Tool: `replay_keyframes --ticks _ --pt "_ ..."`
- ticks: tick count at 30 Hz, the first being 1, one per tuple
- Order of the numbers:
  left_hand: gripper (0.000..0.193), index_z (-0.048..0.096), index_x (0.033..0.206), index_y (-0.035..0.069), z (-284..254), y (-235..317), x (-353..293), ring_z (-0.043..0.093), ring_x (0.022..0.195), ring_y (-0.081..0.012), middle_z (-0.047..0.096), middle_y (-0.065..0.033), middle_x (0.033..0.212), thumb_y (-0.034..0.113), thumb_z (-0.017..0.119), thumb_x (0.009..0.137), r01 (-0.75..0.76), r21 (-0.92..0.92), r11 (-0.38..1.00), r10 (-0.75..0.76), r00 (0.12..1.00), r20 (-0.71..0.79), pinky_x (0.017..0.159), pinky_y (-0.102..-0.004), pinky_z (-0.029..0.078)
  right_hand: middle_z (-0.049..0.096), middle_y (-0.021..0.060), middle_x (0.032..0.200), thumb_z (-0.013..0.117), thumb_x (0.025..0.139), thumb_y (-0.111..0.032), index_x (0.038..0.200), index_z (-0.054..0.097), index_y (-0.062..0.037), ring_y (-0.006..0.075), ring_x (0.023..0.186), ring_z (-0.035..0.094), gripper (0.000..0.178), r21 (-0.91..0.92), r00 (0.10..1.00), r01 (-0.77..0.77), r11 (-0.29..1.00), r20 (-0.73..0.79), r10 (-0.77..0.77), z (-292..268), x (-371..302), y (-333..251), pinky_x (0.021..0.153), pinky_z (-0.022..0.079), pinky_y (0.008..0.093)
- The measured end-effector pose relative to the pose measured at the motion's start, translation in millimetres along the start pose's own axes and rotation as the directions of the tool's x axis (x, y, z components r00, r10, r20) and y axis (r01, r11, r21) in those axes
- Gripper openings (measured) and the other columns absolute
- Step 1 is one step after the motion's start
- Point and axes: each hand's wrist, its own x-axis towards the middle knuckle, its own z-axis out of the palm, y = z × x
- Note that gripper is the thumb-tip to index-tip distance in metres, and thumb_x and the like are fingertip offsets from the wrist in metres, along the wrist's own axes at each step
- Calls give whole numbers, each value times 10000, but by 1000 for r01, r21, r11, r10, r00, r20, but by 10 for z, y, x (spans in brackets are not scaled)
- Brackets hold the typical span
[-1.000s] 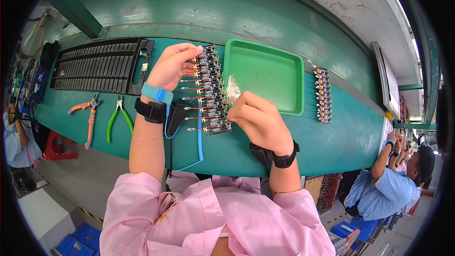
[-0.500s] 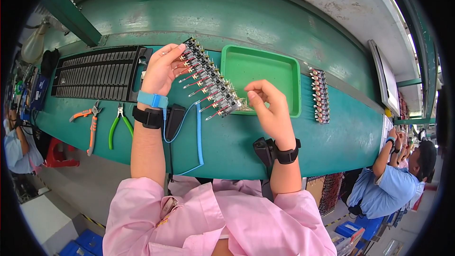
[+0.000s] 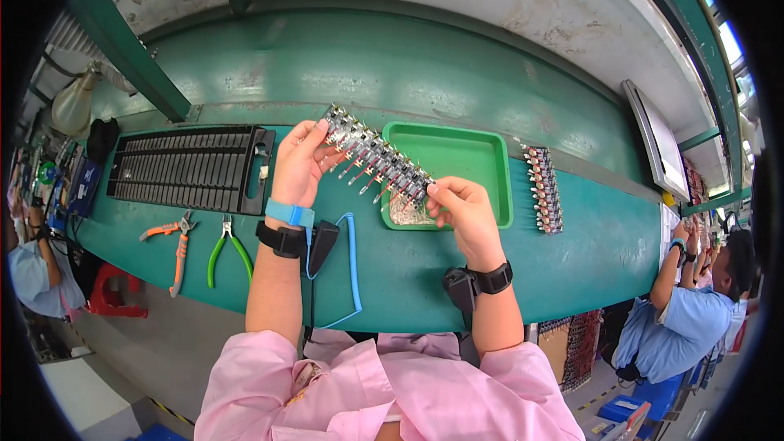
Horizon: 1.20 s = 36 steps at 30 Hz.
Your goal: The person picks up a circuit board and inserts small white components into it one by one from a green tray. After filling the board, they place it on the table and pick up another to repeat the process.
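Note:
A long circuit board panel [image 3: 371, 155], set with rows of components and short red leads along its lower side, is held up in the air, slanting down to the right. My left hand [image 3: 300, 165] grips its upper left end between thumb and fingers. At the lower right end, my right hand [image 3: 462, 206] pinches the corner with thumb and forefinger. Behind and below the panel stands a shallow green tray [image 3: 505, 188]; thin clipped wire bits [image 3: 408, 212] lie in its near left corner. A blue wrist strap [image 3: 289, 213] with a coiled cord circles my left wrist.
A black slotted rack [image 3: 184, 167] lies at the left. In front of it are orange-handled pliers [image 3: 180, 257] and green-handled cutters [image 3: 229, 251]. A second populated panel [image 3: 545, 189] rests right of the tray. Another person [image 3: 686, 302] works at the far right.
My right hand, apart from the panel before, has closed on its lower right end. The panel now lies at a flatter slant. The whole view has shifted, with the bench appearing lower.

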Motion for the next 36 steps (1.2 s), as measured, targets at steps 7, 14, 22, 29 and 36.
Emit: replay_keyframes --ticks 7,14,22,29,36 --pt "94 504 829 69 -20 -50 21 615 712 -153 603 -59 807 157 529 853 -37 -23 999 37 999 8 638 -283 520 561 9 651 584 794 -117 762 591 -38 66 566 508 85 1 999 15 1000 -48 -15 -13 17 -12 464 378 188" --pt "85 500 829 73 -12 -43 -32 614 716 -155 604 -63 812 150 527 853 -62 -62 996 63 998 15 635 -283 521 554 6 627 579 786 -94 735 585 -39 65 557 505 75 -63 1000 2 998 11 -1 7 -39 -43 472 378 182" --pt "237 519 956 39 106 -2 -55 612 794 -194 608 -107 889 259 477 878 80 -61 995 -70 985 159 671 -290 517 541 6 612 568 786 -73 719 574 -31 61 534 479 80 52 986 133 990 -111 -126 -99 -145 70 482 365 176" --pt "312 515 1016 29 9 45 -36 603 840 -219 599 -138 950 299 459 870 138 68 988 -145 983 111 692 -293 511 538 6 642 551 795 -64 760 567 -31 60 540 465 51 156 899 261 953 -398 -181 -590 -482 160 482 356 174" --pt "249 533 974 23 -44 33 -17 611 795 -207 612 -130 900 228 445 863 137 64 989 -141 987 71 657 -286 504 534 6 666 534 809 -62 823 557 -13 56 552 468 56 208 733 401 892 -657 -176 -1266 -769 313 484 373 171"
